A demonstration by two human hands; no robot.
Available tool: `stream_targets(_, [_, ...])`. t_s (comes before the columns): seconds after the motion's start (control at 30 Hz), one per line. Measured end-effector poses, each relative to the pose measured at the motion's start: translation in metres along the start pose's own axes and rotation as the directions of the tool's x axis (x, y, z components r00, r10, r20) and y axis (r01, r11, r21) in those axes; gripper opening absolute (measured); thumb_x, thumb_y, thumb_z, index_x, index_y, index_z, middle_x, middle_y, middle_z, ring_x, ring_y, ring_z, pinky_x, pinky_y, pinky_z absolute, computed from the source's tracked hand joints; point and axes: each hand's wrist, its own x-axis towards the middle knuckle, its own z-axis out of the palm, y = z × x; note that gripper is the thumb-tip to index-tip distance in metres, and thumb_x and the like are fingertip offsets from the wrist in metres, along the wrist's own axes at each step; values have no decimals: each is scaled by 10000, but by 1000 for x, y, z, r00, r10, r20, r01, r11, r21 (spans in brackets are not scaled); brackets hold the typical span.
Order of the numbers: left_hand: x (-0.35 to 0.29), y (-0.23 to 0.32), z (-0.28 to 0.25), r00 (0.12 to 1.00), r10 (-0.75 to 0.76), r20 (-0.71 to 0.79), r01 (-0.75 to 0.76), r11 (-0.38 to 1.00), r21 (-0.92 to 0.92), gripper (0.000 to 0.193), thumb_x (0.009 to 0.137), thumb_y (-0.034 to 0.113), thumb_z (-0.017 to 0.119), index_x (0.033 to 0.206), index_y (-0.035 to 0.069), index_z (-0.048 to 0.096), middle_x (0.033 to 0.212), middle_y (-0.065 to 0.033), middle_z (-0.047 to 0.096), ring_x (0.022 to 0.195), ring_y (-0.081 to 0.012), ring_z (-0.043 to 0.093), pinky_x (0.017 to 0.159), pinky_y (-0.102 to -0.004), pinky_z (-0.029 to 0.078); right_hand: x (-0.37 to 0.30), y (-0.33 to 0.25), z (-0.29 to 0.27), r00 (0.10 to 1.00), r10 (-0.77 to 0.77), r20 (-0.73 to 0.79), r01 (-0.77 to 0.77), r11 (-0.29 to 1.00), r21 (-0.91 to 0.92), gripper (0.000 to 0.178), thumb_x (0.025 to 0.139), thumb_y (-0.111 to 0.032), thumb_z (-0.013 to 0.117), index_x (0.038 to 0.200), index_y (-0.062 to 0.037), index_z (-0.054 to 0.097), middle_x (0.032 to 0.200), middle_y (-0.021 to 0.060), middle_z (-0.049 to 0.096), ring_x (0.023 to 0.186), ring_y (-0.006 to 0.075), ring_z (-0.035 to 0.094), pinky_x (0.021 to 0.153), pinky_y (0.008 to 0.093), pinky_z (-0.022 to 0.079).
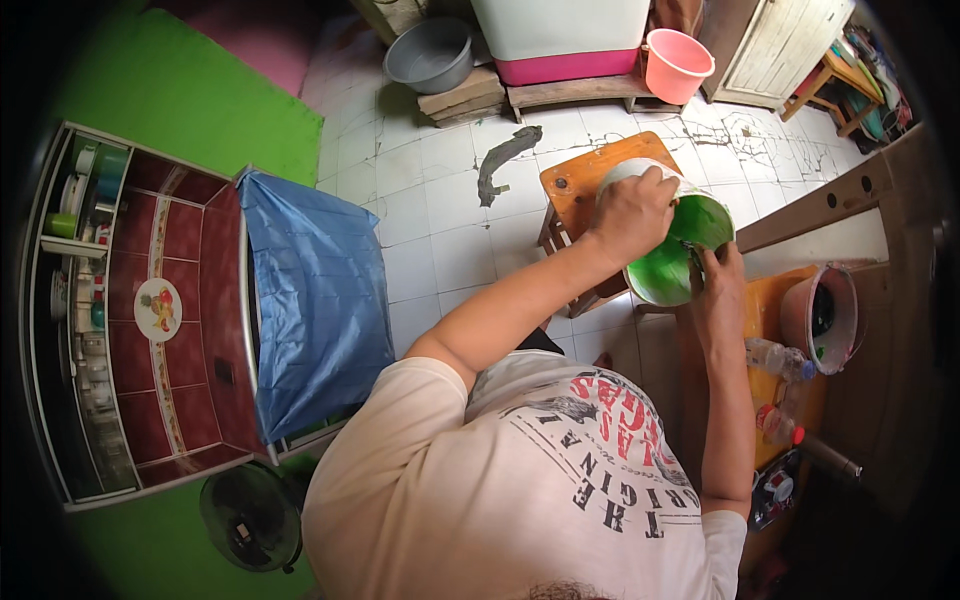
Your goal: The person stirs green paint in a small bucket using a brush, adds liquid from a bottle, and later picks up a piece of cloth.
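Operator: List the items left to right, with the orange stool as datum.

Technician: One orange stool (595, 160). Well to its left: one fan (250, 515) and one blue sheet (315, 300). Beyond it, on the left: one grey basin (430, 55).

Operator: State the position of the white bucket.

Technician: One white bucket (665, 268), green inside, at the right part of the stool, partly covering the stool top. It is tilted. The mouth points toward the wearer; the long axis slants from the stool side toward the wearer. The base is hidden; exact slope cannot be told.

Operator: Report both hands.

Technician: Two. The left hand (637, 215) is closed on the bucket rim farther from the wearer. The right hand (718, 275) is at the right rim, fingers bent and narrow. One small dark item (690, 246) shows at its fingertips; whether the hand grips it, I cannot tell.

Operator: Remaining items?

Technician: Beyond the stool, on the right: one pink bucket (678, 68). Right of the stool, nearer the wearer: one orange table (765, 300), two clear bottles (768, 355) and one pale pail (797, 318).
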Motion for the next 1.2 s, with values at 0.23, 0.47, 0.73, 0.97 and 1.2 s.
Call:
stream_targets(0.23, [-2, 0, 0, 1000, -26, 15, 26, 1000, 9, 273, 826, 159, 718, 1072, 44, 699, 910, -121, 627, 760, -319, 679, 679, -420, 560, -3, -3, 4, 998, 58, 9, -58, 998, -32, 222, 896, -80, 680, 1102, 1, 694, 963, 191, 596, 915, 387, 621, 761, 462, 515])
stream_targets(0.47, [0, 4, -1, 1000, -15, 27, 15, 1000, -3, 268, 829, 165, 709, 1066, 40, 697, 907, -129, 630, 774, -327, 680, 697, -428, 564, -17, -20, 6, 970, 143, 194, -171, 976, 134, 226, 925, -167, 667, 1050, 22, 676, 972, 251, 642, 878, 442, 642, 746, 499, 515])
stream_targets(0.73, [3, -7, 4, 999, 31, -18, -30, 998, 52, 279, 831, 141, 722, 1102, 77, 725, 889, -126, 642, 746, -333, 680, 674, -427, 563, -13, -27, 15, 968, 177, 176, -235, 882, 409, 288, 935, -248, 688, 1055, 13, 714, 964, 232, 658, 895, 431, 645, 793, 477, 512])
stream_targets(0.97, [4, -12, 4, 999, 35, -37, -33, 998, 57, 246, 851, 158, 712, 1088, 94, 731, 901, -113, 658, 741, -331, 680, 666, -426, 556, -14, -9, 5, 951, 180, 253, -257, 915, 313, 268, 932, -247, 682, 1017, 5, 714, 946, 207, 635, 878, 410, 649, 785, 483, 522])
stream_targets(1.2, [3, -9, 1, 1000, 8, 3, -8, 997, 80, 275, 841, 166, 722, 1105, 87, 725, 901, -117, 632, 750, -331, 683, 675, -440, 556, -5, 4, -3, 978, 171, 117, -179, 982, 56, 222, 942, -218, 647, 927, 3, 660, 911, 184, 612, 885, 376, 649, 761, 478, 535])
